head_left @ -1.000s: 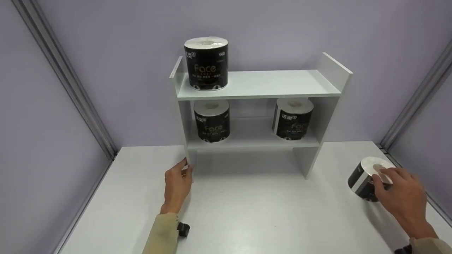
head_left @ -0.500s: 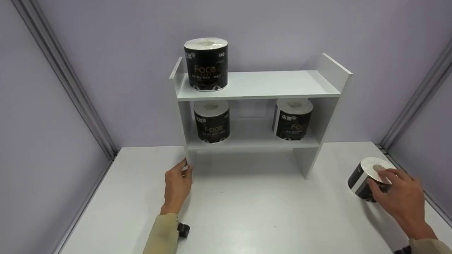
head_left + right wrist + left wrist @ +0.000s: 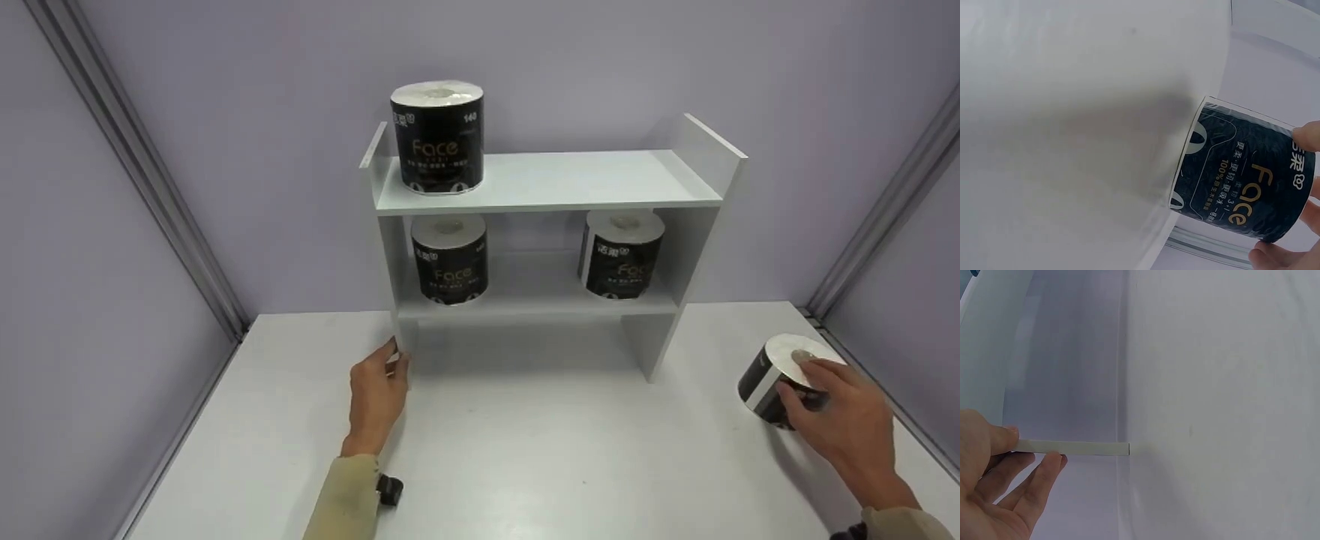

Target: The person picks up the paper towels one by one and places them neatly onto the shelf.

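My left hand [image 3: 377, 397] pinches the lower left side panel of a white two-tier shelf [image 3: 585, 180]. In the left wrist view, the thumb and fingers sit on opposite faces of that panel [image 3: 1089, 448]. At the table's right side, my right hand [image 3: 847, 424] holds the upper part of a black-wrapped toilet paper roll [image 3: 769, 394]. Seen from the right wrist, the roll [image 3: 1235, 174] has the thumb on one side of its top end and fingertips on another; the palm is out of sight. The roll's base looks to be on the table.
One toilet roll [image 3: 439, 142] stands at the left of the top shelf. On the middle shelf, one roll [image 3: 451, 262] stands left and another roll [image 3: 624, 259] right. The white table [image 3: 525, 457] is bounded by grey walls with metal rails [image 3: 150, 157].
My right hand has shifted slightly left around the roll, its thumb sliding along the wrapper. The roll, the shelf and my left hand stay put.
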Available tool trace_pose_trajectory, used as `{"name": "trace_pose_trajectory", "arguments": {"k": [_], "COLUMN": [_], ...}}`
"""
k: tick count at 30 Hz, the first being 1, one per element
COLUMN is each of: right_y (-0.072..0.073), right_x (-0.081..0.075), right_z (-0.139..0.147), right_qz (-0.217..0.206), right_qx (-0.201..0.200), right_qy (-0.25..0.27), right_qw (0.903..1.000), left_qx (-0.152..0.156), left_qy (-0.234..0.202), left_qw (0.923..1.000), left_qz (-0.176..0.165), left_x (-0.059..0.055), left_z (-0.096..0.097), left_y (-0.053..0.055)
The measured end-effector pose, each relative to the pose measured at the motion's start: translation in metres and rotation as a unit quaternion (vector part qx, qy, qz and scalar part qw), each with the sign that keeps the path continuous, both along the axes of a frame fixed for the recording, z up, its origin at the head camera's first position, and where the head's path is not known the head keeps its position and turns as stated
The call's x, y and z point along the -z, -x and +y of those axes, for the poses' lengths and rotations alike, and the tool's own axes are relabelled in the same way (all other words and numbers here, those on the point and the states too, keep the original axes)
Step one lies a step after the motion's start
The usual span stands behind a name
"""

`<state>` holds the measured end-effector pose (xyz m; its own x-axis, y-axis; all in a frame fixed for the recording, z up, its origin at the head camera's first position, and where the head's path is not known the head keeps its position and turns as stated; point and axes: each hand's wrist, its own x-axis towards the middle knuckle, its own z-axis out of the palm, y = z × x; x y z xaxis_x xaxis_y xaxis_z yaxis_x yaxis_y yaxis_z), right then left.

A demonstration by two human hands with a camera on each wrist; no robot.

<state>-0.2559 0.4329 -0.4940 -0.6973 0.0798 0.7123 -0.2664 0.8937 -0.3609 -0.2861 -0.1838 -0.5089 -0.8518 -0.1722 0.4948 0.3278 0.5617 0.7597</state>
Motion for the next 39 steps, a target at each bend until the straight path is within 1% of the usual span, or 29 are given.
{"name": "trace_pose_trajectory", "arguments": {"k": [11, 15, 19, 23, 26, 31, 39], "right_y": [0.0010, 0.0005, 0.0012, 0.0022, 0.0033, 0.0061, 0.0057], "right_x": [0.0041, 0.0039, 0.0045, 0.0049, 0.0045, 0.0046, 0.0070], "right_z": [-0.0005, -0.0009, 0.0006, 0.0009, 0.0000, -0.0014, 0.0005], "right_qz": [-0.021, -0.042, -0.059, -0.055, -0.047, -0.041, -0.024], "right_qx": [0.002, 0.017, 0.022, 0.016, 0.000, -0.012, -0.015], "right_qy": [0.004, -0.002, -0.004, -0.004, 0.002, 0.014, 0.024], "right_qw": [0.9998, 0.9990, 0.9980, 0.9984, 0.9989, 0.9990, 0.9993], "left_qx": [0.005, 0.003, 0.002, -0.004, -0.008, -0.007, 0.002], "left_qy": [-0.018, -0.020, -0.019, -0.007, -0.006, -0.009, 0.000], "left_qw": [0.9997, 0.9997, 0.9998, 1.0000, 0.9999, 0.9999, 0.9999], "left_qz": [-0.015, -0.013, -0.006, 0.001, 0.003, 0.006, 0.015], "left_x": [-0.0017, -0.0009, 0.0000, 0.0004, 0.0007, 0.0013, 0.0024], "left_z": [0.0009, 0.0005, 0.0002, 0.0002, 0.0002, -0.0008, -0.0013], "left_y": [0.0006, 0.0005, 0.0006, 0.0014, 0.0016, 0.0010, 0.0012]}}
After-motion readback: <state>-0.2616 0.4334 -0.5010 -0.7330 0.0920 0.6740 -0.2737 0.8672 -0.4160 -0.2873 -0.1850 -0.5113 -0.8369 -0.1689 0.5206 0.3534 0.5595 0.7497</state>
